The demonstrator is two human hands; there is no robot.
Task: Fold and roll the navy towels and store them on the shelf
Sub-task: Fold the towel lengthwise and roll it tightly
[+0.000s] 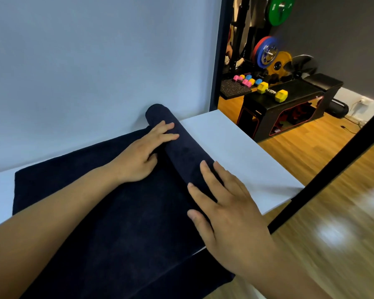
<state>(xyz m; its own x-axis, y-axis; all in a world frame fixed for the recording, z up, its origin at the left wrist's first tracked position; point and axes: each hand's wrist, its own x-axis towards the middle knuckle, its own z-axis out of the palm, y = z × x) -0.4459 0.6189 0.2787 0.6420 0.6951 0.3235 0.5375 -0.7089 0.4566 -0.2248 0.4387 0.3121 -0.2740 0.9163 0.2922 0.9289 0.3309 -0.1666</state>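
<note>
A navy towel lies on the white counter, its 1 o'clock end rolled up. Left hand and right hand rest on the roll, each grip spread flat, pinching nothing

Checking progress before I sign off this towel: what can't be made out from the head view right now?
- Shelf for storage: not in view.
- Navy towel: near end cut off by the bottom edge.
- Roll's underside: hidden beneath the left hand and right hand.
- Floor at right: motion-blurred.

Wall blocks behind; table free to right.
</note>
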